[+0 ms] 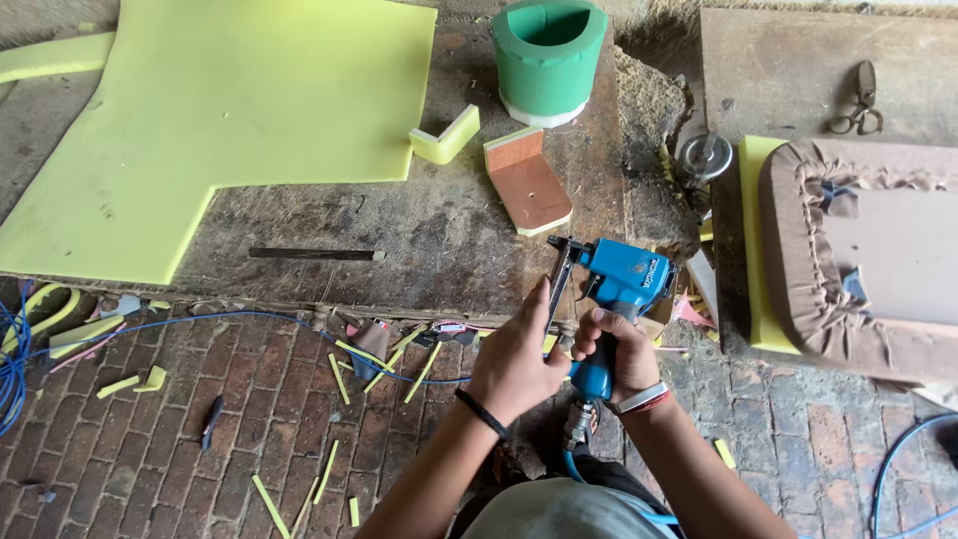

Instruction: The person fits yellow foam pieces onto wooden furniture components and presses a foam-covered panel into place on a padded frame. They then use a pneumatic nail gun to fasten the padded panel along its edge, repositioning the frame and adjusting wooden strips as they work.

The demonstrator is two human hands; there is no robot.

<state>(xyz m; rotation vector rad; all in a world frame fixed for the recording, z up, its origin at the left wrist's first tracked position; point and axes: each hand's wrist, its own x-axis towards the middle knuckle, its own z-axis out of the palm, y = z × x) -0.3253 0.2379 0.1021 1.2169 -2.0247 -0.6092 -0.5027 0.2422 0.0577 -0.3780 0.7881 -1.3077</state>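
Right now, gripping the blue staple gun (pixel 621 289) by its handle with the right hand (pixel 621 351), fingers clenched, near the workbench (pixel 419 240) edge; steadying its black magazine with the left hand (pixel 514 359), fingertips pressing, probably loading; green foam sheet (pixel 220 110) lying far left.

A worn, stained tabletop (pixel 419 230) fills the upper part of the view in even daylight. Below its front edge lies a red brick floor (pixel 200 429) strewn with yellow foam offcuts (pixel 128 383), where a blue hose (pixel 12 359) coils at the left.
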